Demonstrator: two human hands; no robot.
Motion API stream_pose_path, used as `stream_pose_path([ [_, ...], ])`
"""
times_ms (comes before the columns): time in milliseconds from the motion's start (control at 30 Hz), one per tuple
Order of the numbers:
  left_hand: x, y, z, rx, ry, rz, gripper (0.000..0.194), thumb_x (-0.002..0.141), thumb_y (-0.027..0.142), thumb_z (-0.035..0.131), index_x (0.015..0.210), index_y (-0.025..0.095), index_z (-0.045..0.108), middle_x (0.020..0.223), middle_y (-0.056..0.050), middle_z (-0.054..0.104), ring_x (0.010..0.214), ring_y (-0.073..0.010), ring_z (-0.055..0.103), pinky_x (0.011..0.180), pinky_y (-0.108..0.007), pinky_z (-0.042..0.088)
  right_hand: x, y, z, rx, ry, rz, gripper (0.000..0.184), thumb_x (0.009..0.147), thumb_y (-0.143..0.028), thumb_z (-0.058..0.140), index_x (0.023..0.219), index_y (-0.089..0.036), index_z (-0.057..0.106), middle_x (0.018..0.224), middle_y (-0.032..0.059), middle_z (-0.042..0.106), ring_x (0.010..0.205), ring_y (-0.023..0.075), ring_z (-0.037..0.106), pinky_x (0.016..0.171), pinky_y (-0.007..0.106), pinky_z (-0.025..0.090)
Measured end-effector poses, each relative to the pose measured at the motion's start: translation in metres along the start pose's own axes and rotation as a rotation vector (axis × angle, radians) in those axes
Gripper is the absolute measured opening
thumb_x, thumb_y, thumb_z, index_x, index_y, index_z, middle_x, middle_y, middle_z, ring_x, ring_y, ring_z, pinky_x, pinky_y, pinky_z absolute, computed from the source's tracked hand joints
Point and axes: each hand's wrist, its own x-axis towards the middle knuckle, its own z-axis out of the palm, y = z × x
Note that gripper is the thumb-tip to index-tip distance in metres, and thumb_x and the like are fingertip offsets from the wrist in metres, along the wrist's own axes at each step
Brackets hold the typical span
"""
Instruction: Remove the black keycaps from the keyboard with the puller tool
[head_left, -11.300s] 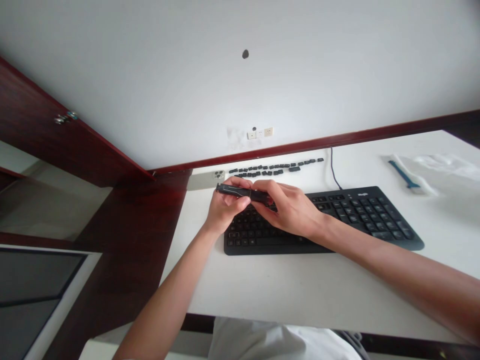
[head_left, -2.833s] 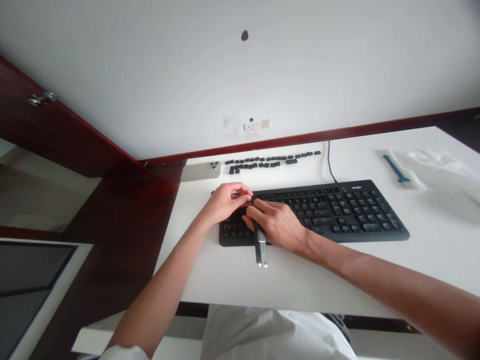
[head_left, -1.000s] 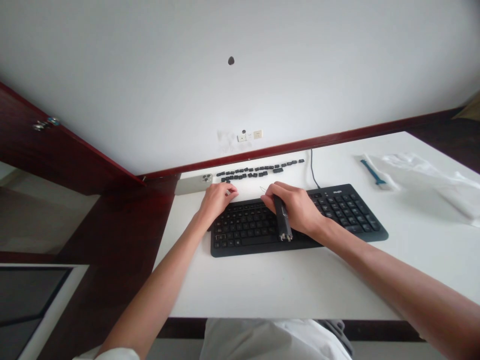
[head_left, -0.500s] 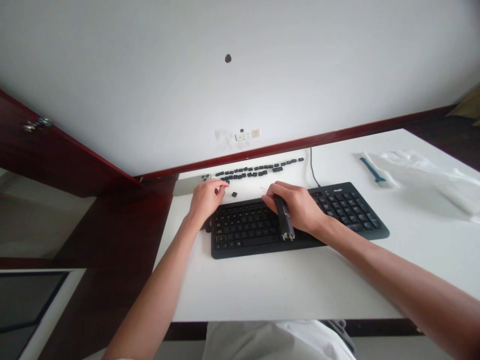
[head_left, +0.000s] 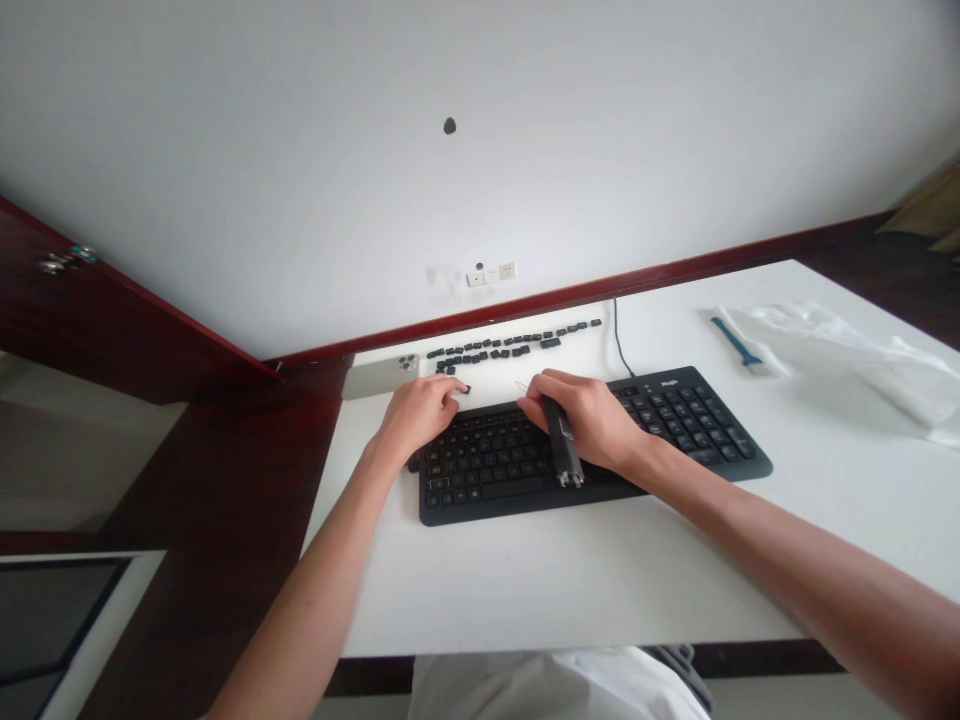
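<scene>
My left hand (head_left: 418, 412) rests over the upper left corner of the black keyboard (head_left: 517, 489). Its index finger reaches out and touches a loose black keycap (head_left: 467, 389) on the table, with the thumb apart from it. In my right hand (head_left: 589, 415) is a black-handled keycap puller (head_left: 566, 445), gripped above the middle of the keyboard. Thin wire loops stick out at its far end, pointing up and left. Behind the keyboard lie rows of removed keycaps (head_left: 495, 353). My right hand hides some of the keys.
A phone (head_left: 375, 377) lies at the table's back left edge. To the right, a blue brush (head_left: 736, 342) sits beside crumpled clear plastic (head_left: 847, 345). The keyboard's cable (head_left: 620, 335) runs back toward the wall. The white table (head_left: 570, 590) extends in front.
My left hand has moved right and slightly down, from the rows of keycaps to the single loose keycap. My right hand keeps its grip on the puller. The camera view shifted slightly.
</scene>
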Motion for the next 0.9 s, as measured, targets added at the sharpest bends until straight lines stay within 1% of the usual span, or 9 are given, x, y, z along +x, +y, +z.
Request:
stream_pose_path([
  [167,0.014,0.005,0.002,0.087,-0.021,-0.079,0.039,0.096,0.018,0.049,0.125,0.029,0.073,0.123,-0.004,0.076,0.101,-0.0263,0.071,0.095,-0.041,0.053,-0.001,0.003,0.002,0.002,-0.003,-0.01,0.022,0.104,-0.032,0.049,0.085,-0.021,0.052,0.081,0.0005,0.057,0.065,0.012,0.049,0.063,0.026,0.035],
  [233,0.02,0.006,0.003,0.12,-0.033,-0.117,0.042,0.097,0.02,0.047,0.129,0.029,0.071,0.126,-0.006,0.075,0.105,-0.0286,0.071,0.096,-0.044,0.052,-0.001,0.003,0.003,0.0,-0.003,-0.013,0.022,0.104,-0.033,0.049,0.086,-0.021,0.052,0.081,0.0003,0.057,0.065,0.012,0.049,0.063,0.026,0.035],
  [400,0.025,0.007,0.005,0.178,-0.04,-0.182,0.045,0.096,0.02,0.045,0.131,0.03,0.071,0.121,-0.008,0.077,0.1,-0.0308,0.073,0.093,-0.045,0.053,0.0,0.002,0.002,-0.003,-0.007,-0.007,0.022,0.104,-0.032,0.049,0.085,-0.021,0.052,0.08,-0.0001,0.056,0.065,0.0118,0.049,0.064,0.026,0.035],
  [533,0.023,0.009,0.007,0.196,-0.008,-0.212,0.046,0.094,0.019,0.046,0.131,0.03,0.071,0.117,-0.008,0.078,0.097,-0.031,0.073,0.09,-0.043,0.054,0.0,0.0,0.001,-0.01,-0.016,0.0,0.022,0.103,-0.031,0.05,0.083,-0.021,0.052,0.079,-0.0003,0.056,0.064,0.0117,0.049,0.063,0.026,0.035],
  [633,0.019,0.012,0.004,0.192,0.017,-0.213,0.048,0.093,0.018,0.048,0.134,0.031,0.069,0.115,-0.007,0.079,0.093,-0.03,0.073,0.087,-0.041,0.053,0.0,-0.001,0.001,-0.009,-0.033,-0.001,0.023,0.103,-0.033,0.05,0.084,-0.021,0.052,0.08,0.0002,0.057,0.064,0.0121,0.049,0.063,0.026,0.035],
  [733,0.008,0.015,-0.005,0.141,0.047,-0.198,0.046,0.094,0.02,0.049,0.134,0.032,0.069,0.101,-0.004,0.08,0.086,-0.0266,0.072,0.083,-0.037,0.052,-0.001,0.0,0.001,0.019,-0.055,0.011,0.021,0.104,-0.036,0.049,0.09,-0.021,0.054,0.083,0.0007,0.06,0.064,0.0124,0.049,0.062,0.026,0.034],
  [800,-0.003,0.017,-0.012,0.073,0.041,-0.192,0.041,0.096,0.022,0.049,0.128,0.032,0.072,0.083,-0.002,0.077,0.077,-0.0228,0.069,0.077,-0.033,0.05,-0.001,0.001,0.003,0.038,-0.072,0.033,0.016,0.105,-0.037,0.048,0.103,-0.022,0.055,0.083,-0.0001,0.062,0.061,0.0122,0.047,0.06,0.025,0.034],
  [867,-0.017,0.02,-0.017,-0.012,0.032,-0.185,0.035,0.096,0.024,0.051,0.121,0.031,0.075,0.069,0.001,0.069,0.067,-0.019,0.064,0.071,-0.03,0.046,-0.001,0.004,0.005,0.061,-0.095,0.045,0.02,0.105,-0.035,0.048,0.119,-0.022,0.053,0.079,-0.0014,0.062,0.058,0.0122,0.045,0.059,0.025,0.034],
  [900,-0.024,0.022,-0.018,-0.054,0.032,-0.18,0.033,0.097,0.026,0.052,0.119,0.03,0.076,0.065,0.002,0.066,0.063,-0.0173,0.061,0.068,-0.028,0.044,-0.001,0.005,0.007,0.075,-0.106,0.045,0.022,0.104,-0.033,0.048,0.123,-0.021,0.053,0.078,-0.0016,0.062,0.058,0.0124,0.046,0.06,0.025,0.035],
])
